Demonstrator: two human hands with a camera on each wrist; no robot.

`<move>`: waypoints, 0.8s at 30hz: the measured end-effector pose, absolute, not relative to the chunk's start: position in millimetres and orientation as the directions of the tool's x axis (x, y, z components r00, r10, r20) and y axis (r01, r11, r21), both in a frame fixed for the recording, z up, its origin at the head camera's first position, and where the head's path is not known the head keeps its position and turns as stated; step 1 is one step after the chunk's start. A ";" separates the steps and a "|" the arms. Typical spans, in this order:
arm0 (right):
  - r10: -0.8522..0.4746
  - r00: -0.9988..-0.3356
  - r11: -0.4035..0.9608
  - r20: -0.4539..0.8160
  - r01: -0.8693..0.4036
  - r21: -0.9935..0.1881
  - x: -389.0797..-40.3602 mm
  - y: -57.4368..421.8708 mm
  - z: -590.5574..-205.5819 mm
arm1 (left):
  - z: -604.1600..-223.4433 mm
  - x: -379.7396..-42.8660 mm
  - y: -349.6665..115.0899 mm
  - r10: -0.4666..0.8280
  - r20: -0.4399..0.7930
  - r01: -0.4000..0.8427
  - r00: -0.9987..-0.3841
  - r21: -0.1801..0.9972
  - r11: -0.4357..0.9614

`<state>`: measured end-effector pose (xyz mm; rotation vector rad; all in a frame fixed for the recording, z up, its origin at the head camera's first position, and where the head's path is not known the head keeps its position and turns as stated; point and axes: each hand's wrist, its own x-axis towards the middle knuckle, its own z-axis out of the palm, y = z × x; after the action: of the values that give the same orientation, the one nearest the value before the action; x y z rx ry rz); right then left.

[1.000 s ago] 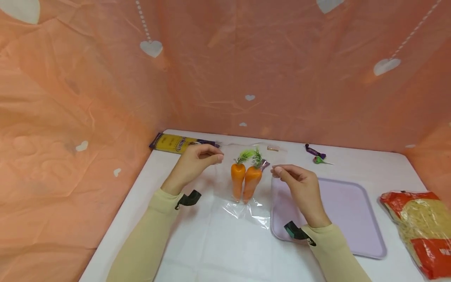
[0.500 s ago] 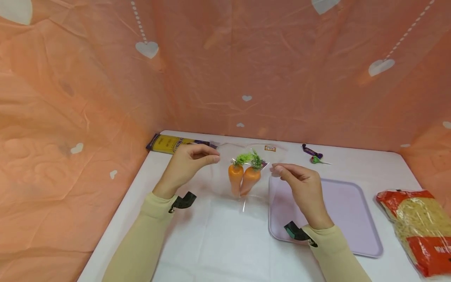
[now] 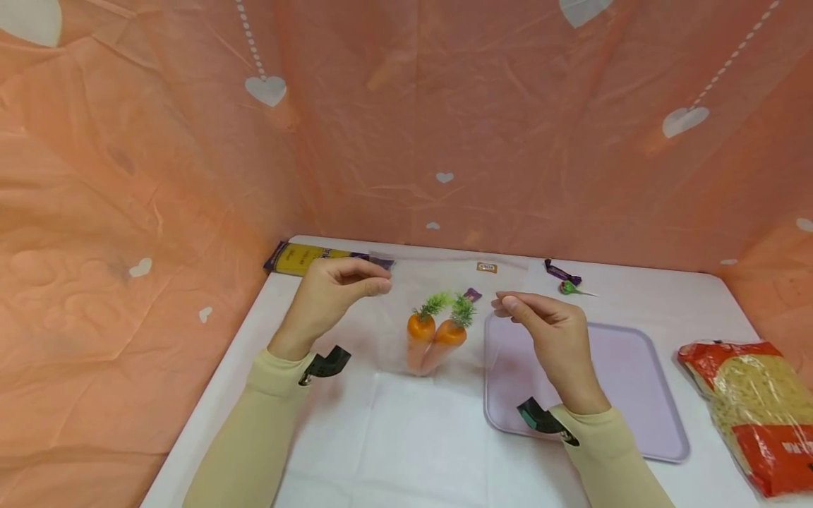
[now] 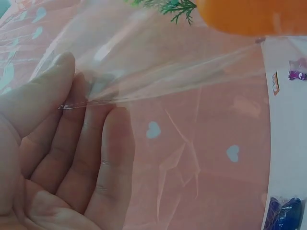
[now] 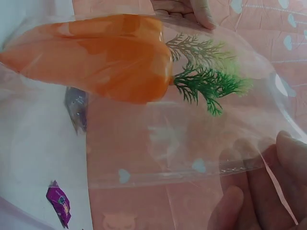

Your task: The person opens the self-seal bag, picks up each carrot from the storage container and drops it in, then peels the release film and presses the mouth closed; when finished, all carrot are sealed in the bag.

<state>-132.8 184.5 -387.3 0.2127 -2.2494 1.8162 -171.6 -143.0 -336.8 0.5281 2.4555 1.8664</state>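
Two orange carrots with feathery green tops, the left carrot (image 3: 420,329) and the right carrot (image 3: 451,334), are inside a clear plastic bag (image 3: 390,349). They lean side by side with their tips down. My left hand (image 3: 333,296) pinches the bag's left edge between thumb and fingers, and the left wrist view shows the film pulled taut from there. The right edge is pinched by my right hand (image 3: 551,335). In the right wrist view a carrot (image 5: 110,62) fills the upper part, seen through the film, with the left fingers (image 5: 180,7) behind.
A lilac tray (image 3: 625,381) lies below my right hand, a red pasta bag (image 3: 756,416) at far right. Behind are a yellow-purple packet (image 3: 298,259), a purple sweet (image 3: 562,272), a green lollipop (image 3: 569,287) and a small orange-brown sweet (image 3: 487,267). Another purple sweet (image 3: 472,295) shows near the carrots.
The carrots rose slightly, then slid lower in the bag, and their tips now sit nearer its bottom. My hands have moved slightly apart, and the bag hangs more stretched between them.
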 end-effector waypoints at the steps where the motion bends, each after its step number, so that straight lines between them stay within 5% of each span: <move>1: 0.036 -0.960 0.214 0.276 -0.263 -0.941 -132.8 184.5 -387.0 | -338.9 -173.0 -143.7 0.275 0.198 0.263 -0.941 0.938 0.224; 24: -0.033 -0.967 0.173 0.251 -0.253 -0.952 -131.9 184.7 -386.4 | -354.0 -181.8 -137.4 0.260 0.283 0.300 -0.923 0.954 0.025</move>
<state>-131.9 184.7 -386.4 0.2799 -2.2667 1.8955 -181.8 -137.4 -354.0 0.6204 2.2707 2.1253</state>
